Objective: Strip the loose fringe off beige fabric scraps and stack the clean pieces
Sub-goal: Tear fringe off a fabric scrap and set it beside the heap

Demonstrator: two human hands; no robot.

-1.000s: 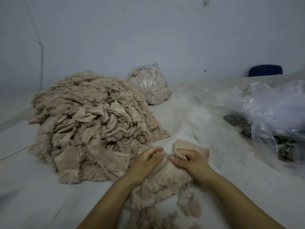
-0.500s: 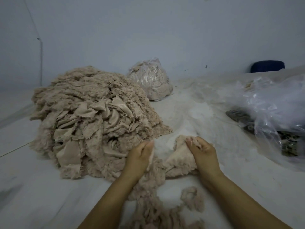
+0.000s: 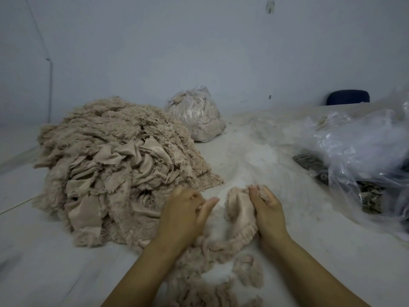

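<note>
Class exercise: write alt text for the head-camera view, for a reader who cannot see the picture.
A person's right hand grips a beige fabric scrap while the left hand, fingers curled, pulls a fluffy fringe strip off it. A big heap of beige scraps lies to the left, with plastic bags behind and right.

Fabric pile (image 3: 115, 171) left, tied bag (image 3: 197, 116) behind it, plastic bags (image 3: 358, 147) right

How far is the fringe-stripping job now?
Done: a big pile of fabric pieces on the left, loose fringe in front. In hand: right hand grips one beige scrap; left hand pulls fringe. Left: I cannot tell.
</note>
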